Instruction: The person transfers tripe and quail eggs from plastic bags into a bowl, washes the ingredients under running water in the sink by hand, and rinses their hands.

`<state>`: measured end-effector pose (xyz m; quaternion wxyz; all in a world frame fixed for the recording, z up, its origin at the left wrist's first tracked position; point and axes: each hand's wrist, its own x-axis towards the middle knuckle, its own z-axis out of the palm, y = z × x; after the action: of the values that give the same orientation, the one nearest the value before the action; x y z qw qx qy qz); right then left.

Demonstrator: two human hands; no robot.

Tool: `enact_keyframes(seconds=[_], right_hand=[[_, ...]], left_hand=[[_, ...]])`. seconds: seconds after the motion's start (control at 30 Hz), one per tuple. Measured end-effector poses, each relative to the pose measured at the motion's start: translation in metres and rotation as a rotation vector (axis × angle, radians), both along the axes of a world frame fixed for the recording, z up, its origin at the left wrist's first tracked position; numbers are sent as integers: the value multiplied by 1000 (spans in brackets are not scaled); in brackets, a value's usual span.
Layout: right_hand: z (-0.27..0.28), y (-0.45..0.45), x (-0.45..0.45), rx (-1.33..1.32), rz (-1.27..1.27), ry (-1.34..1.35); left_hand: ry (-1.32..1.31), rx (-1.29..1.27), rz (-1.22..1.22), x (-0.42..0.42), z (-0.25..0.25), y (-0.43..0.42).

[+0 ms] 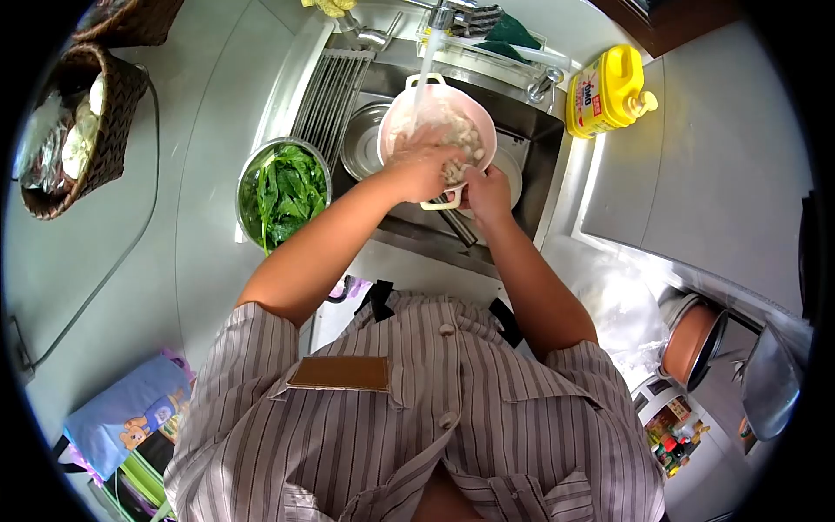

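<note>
Over the sink (pixel 544 187), a pink bowl (pixel 481 113) with cream handles sits under a running tap (pixel 442 16). Water pours into it, over small pale chunks (pixel 467 137) whose kind I cannot make out. My left hand (pixel 422 165) is inside the bowl among the chunks, its fingers apart and partly hidden by the cloudy water. At the near right side, my right hand (pixel 489 193) grips the bowl's rim by the near handle. Below the bowl are a metal pan (pixel 361 143) and a pale plate (pixel 513 187), both partly covered.
A metal bowl of leafy greens (pixel 291 196) stands left of the sink, beside a roll-up drying rack (pixel 326 100). A yellow detergent bottle (pixel 609 91) is at the right. A wicker basket (pixel 122 113) sits far left, with a cable (pixel 130 248) near it.
</note>
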<state>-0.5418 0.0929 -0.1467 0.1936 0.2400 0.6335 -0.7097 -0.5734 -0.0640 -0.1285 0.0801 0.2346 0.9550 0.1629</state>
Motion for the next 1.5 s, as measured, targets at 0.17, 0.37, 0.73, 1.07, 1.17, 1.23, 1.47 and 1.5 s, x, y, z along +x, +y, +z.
enact_keyframes(seconds=[0.17,0.37,0.73,1.07,1.17,1.23,1.47,1.5], right_hand=[[3,0,2,16,11,55],[-7,7,1,-6,-65,22],[3,34,15,6,-175,59],[1,77,19,460,-143,231],[32,82,17,593,-88,225],[64,81,15,674,-42,167],[86,91,9,922,35,324],[90,91,7,956,56,323]], left_hand=[[-337,384,491,-28,-25,11],[-204,228,152,-29,-39,38],[25,225,275,-14,-20,39],[-288,514,259,-18,-28,95],[-287,672,258,-20,-36,109],[-271,737,256,-21,-40,119],[-298,974,245,-26,-38,142],[-294,981,253,-27,-39,144]])
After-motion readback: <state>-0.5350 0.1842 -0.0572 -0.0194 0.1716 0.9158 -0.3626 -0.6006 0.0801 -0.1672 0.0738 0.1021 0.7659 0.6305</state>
